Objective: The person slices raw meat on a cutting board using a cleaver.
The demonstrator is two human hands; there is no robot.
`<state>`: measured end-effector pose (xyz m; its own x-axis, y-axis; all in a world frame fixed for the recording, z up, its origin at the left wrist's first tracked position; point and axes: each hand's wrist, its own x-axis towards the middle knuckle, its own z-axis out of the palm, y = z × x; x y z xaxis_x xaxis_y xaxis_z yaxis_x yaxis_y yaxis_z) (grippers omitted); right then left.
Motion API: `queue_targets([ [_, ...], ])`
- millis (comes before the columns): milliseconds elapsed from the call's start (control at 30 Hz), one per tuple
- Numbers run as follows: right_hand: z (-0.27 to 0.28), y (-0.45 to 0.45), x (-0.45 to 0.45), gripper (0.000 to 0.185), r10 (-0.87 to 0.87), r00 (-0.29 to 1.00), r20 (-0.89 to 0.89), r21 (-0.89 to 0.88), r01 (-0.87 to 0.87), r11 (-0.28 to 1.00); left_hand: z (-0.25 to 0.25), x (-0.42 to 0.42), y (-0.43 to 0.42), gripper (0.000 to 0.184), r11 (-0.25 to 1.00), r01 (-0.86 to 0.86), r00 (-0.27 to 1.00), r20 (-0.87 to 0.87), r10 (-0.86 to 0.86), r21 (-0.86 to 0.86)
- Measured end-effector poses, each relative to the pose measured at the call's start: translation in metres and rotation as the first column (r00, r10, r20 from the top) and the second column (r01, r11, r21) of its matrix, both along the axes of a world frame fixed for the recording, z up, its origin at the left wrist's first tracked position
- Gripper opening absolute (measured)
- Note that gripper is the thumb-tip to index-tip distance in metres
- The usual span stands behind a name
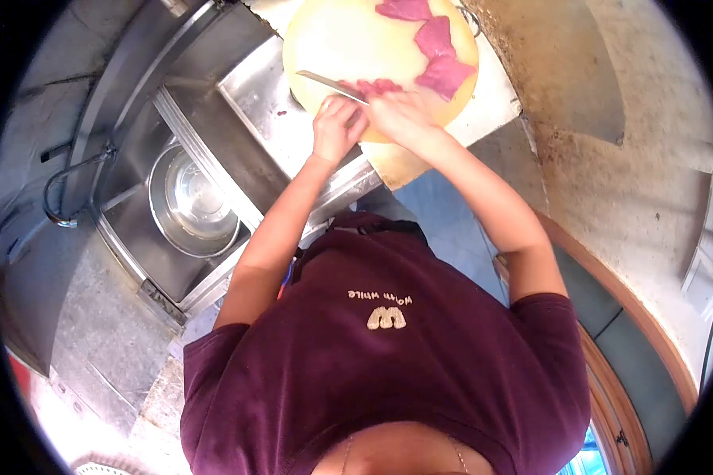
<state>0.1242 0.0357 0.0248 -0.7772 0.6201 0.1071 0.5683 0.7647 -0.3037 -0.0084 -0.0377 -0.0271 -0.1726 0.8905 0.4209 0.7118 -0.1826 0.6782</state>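
A round, pale yellow cutting board (341, 39) lies at the top of the head view. My right hand (402, 119) is closed round the handle end of a knife (325, 81), whose blade points left across the board. Close beside the blade, my left hand (339, 127) rests at the board's near edge with curled fingers; what they press on is hidden. Small cut pieces of red meat (376, 87) lie just beyond the knife. Along the board's right side are several flat slices of meat, one of them a pink slice (445, 75).
Left of the board is a steel sink (210, 150) with a divider, and a round metal bowl (194, 202) sits in its left basin. A curved faucet (59, 214) stands at the far left. A stained wall (610, 174) rises on the right.
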Motion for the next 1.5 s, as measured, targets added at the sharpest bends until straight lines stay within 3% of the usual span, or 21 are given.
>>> queue_targets([
  [100,0.012,0.027,-0.024,0.026,0.013,0.975,0.222,-0.325,0.062,0.944,0.006,-0.004,-0.008,0.015,0.999,0.045,0.999,0.002,-0.045,0.004],
  [200,0.047,0.017,0.010,0.028,-0.047,0.999,-0.002,-0.357,0.043,0.933,0.010,-0.002,-0.003,0.012,0.997,0.039,0.999,0.003,-0.039,0.060],
  [267,0.045,0.000,0.046,0.032,0.062,0.993,0.097,-0.204,-0.042,0.978,0.008,-0.002,-0.005,0.012,0.998,0.024,1.000,0.015,-0.025,0.065],
  [333,0.081,-0.016,0.059,0.033,-0.023,0.909,0.416,-0.359,0.187,0.914,0.007,-0.002,-0.005,0.011,0.996,0.017,1.000,0.019,-0.018,0.082],
  [433,0.064,-0.021,0.067,0.033,-0.022,0.941,0.339,-0.301,0.130,0.945,0.003,-0.002,-0.004,0.011,0.997,0.004,0.999,0.035,-0.007,0.074],
  [500,0.021,-0.014,0.034,0.032,-0.072,0.997,0.000,-0.171,0.071,0.983,0.001,-0.005,-0.005,0.013,0.999,0.027,1.000,0.010,-0.028,0.033],
  [567,0.002,0.007,-0.013,0.032,0.029,0.990,0.139,-0.209,0.001,0.978,0.001,-0.005,-0.004,0.014,0.999,0.052,0.999,0.000,-0.052,0.010],
  [667,0.007,0.029,-0.036,0.032,0.046,0.984,0.169,-0.315,0.010,0.949,0.007,-0.009,-0.010,0.013,0.996,0.087,0.996,0.002,-0.087,0.014],
  [767,0.031,0.021,0.000,0.033,-0.051,0.993,0.103,-0.306,0.080,0.949,0.015,-0.004,-0.005,0.012,0.996,0.033,0.999,0.028,-0.036,0.082],
  [833,0.049,-0.001,0.031,0.030,0.007,1.000,-0.015,-0.128,-0.009,0.992,0.008,-0.001,-0.011,0.012,0.997,-0.041,0.999,0.035,0.039,0.071],
  [900,0.069,-0.017,0.055,0.026,-0.001,0.941,0.339,-0.217,0.079,0.973,0.004,-0.001,-0.013,0.012,0.998,-0.028,0.999,0.030,0.026,0.055],
  [1000,0.063,-0.022,0.068,0.028,-0.020,0.932,0.363,-0.240,0.114,0.964,0.003,-0.001,-0.011,0.012,0.999,-0.030,0.999,0.024,0.030,0.039],
  [1067,0.039,-0.018,0.044,0.028,0.000,0.975,0.220,-0.128,0.029,0.991,0.000,-0.002,-0.012,0.012,0.999,-0.035,0.999,0.037,0.035,0.016],
  [1133,0.022,-0.003,-0.001,0.029,0.003,0.985,0.170,-0.138,0.021,0.990,-0.001,-0.004,-0.014,0.013,1.000,0.004,1.000,0.004,-0.004,0.015],
  [1200,0.004,0.017,-0.034,0.032,0.029,0.994,0.108,-0.197,-0.007,0.980,0.001,-0.010,-0.013,0.013,0.998,0.046,0.999,-0.019,-0.047,-0.039],
  [1300,0.036,0.033,-0.028,0.035,-0.032,0.980,0.197,-0.485,0.126,0.865,0.012,-0.009,-0.012,0.014,0.995,0.082,0.997,0.001,-0.082,0.048],
  [1333,0.038,0.030,-0.016,0.036,-0.063,0.991,0.116,-0.494,0.112,0.862,0.011,-0.010,-0.012,0.014,0.996,0.074,0.997,-0.012,-0.073,0.055],
  [1400,0.050,0.011,0.013,0.034,0.017,0.966,0.257,-0.278,0.057,0.959,0.011,-0.011,-0.011,0.013,0.995,0.083,0.997,0.001,-0.084,0.047],
  [1467,0.056,-0.014,0.045,0.031,0.023,0.988,0.151,-0.147,0.000,0.989,0.011,-0.011,-0.016,0.012,0.996,0.079,0.997,0.013,-0.079,0.037],
  [1500,0.062,-0.020,0.055,0.031,0.011,0.971,0.241,-0.195,0.038,0.980,0.010,-0.010,-0.016,0.011,0.997,0.071,0.997,0.014,-0.072,0.041],
])
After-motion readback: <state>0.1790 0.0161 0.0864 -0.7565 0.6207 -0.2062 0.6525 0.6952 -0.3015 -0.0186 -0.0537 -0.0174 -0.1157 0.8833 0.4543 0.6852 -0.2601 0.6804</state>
